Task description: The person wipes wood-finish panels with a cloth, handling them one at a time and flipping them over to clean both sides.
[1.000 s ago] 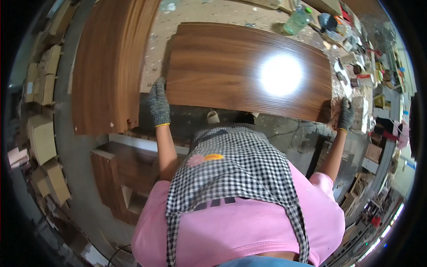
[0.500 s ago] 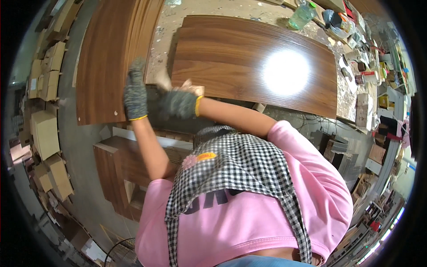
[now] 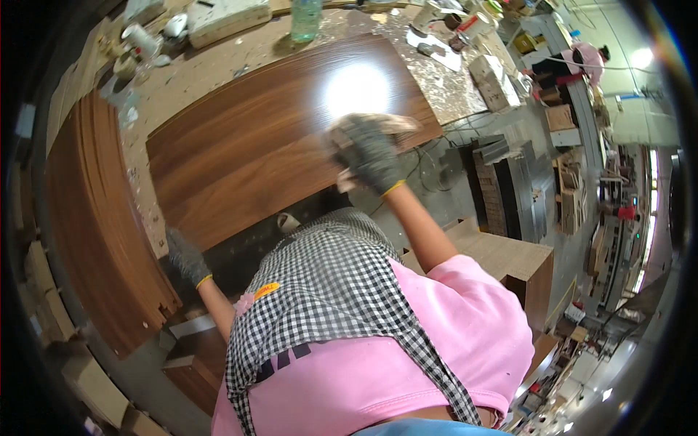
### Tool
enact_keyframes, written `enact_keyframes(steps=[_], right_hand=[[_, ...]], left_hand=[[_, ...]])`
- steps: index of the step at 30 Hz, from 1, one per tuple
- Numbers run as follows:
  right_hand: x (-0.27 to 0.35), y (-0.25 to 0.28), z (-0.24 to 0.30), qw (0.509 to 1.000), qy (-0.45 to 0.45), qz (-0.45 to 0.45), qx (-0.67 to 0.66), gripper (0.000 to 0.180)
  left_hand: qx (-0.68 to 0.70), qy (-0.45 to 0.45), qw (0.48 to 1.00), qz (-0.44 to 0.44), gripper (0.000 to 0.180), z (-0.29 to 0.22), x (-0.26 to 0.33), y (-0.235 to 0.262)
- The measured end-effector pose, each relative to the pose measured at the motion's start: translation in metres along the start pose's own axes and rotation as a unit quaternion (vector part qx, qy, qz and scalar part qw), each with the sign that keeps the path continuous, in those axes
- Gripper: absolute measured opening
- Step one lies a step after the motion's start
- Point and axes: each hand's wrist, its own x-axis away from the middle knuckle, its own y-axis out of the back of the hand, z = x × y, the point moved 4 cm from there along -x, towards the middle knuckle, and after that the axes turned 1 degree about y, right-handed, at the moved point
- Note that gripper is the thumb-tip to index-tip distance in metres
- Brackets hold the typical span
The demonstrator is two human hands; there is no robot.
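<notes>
A brown wood-grain board point(image 3: 240, 160) lies flat on a paint-spotted worktable point(image 3: 331, 27), a bright light mirrored on its surface. My right hand point(image 3: 367, 151), in a dark grey knit glove with a yellow cuff, is closed on a pale beige cloth point(image 3: 398, 123) at the board's near right part. The cloth bulges out past the fingers on both sides, and motion blurs it. Beside the board's near left corner is my left hand point(image 3: 187, 260), gloved alike, its fingers stretched forward and holding nothing that I can see.
A stack of brown boards point(image 3: 98, 225) stands at the left. A green-tinted bottle point(image 3: 306, 20) and white blocks point(image 3: 229, 18) sit at the table's far side. Cables point(image 3: 436, 163) hang off its right end, near dark stacked panels point(image 3: 509, 189). Another person point(image 3: 585, 64) is far right.
My right hand has swung from the board's left end to its right part with the cloth. My left hand has come off the left stack. The view has turned rightward.
</notes>
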Motion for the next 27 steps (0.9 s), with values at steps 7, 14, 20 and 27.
enact_keyframes(steps=[7,14,20,27], right_hand=[[0.105,0.045,-0.235,0.863,-0.502,-0.055,0.008,0.048],[-0.092,-0.037,0.054,0.969,0.053,0.044,-0.235,0.049],[-0.164,-0.095,-0.007,0.957,0.241,-0.09,-0.134,0.022],[-0.086,-0.073,-0.414,0.892,-0.436,0.108,0.047,0.048]], left_hand=[[-0.172,-0.055,0.983,-0.038,0.04,0.018,-0.003,0.002],[-0.002,0.088,0.995,-0.047,0.041,0.01,-0.002,0.0],[-0.048,0.057,0.997,0.033,0.047,0.02,-0.003,0.01],[-0.079,0.09,0.992,0.036,0.044,0.014,-0.013,-0.009]])
